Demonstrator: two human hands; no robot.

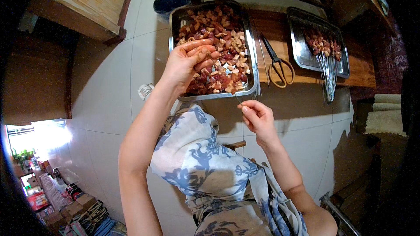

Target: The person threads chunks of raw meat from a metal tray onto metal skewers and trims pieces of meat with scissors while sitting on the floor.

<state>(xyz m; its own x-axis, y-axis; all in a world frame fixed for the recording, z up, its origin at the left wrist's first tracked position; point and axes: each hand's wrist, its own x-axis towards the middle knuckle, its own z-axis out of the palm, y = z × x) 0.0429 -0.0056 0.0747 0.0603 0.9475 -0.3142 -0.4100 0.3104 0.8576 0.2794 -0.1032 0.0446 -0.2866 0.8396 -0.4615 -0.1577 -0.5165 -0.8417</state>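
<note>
My right hand [258,118] pinches a thin metal skewer [238,99] between thumb and fingertips, just off the near edge of a steel tray. The skewer's far end points at the meat by the rim; whether a piece is on it is hard to tell. Over the middle of that tray [215,97] hovers my left hand [197,54], its reddish-stained fingers curled together. Anything between those fingers is hidden. Small cubes of raw meat [226,83], dark red and pale, fill much of the tray.
On a wooden bench [359,62], right of the tray, lie black-bladed scissors [279,64] and loose skewers [261,55]. Farther right, a second steel tray [300,57] holds several loaded meat skewers [323,44], their bare ends overhanging its edge. A dark bucket [170,0] stands behind on the tiled floor.
</note>
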